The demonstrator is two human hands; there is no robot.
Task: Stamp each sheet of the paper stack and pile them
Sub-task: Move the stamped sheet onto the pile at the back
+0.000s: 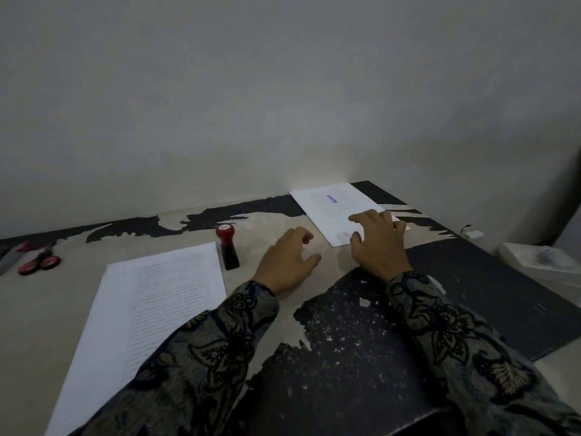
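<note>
Open worn tabletop (333,272) is left between the printed white paper stack (163,297) and stamped sheet (333,212); only the upright red-capped black stamp (228,247) is stood there.

- The paper stack (163,297) is partly covered by the left sleeve (201,350); its print is too blurred to be read.
- The scissors (37,262) are blurred.

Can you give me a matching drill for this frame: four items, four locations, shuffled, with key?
Items:
1. stamp
2. scissors
3. stamped sheet
4. unstamped stack

Locations:
A. far left of the table
B. under the right hand's fingers
C. under the left sleeve
D. upright beside the stack's far right corner

Pairs: 1-D, 2-A, 3-B, 4-C
</note>
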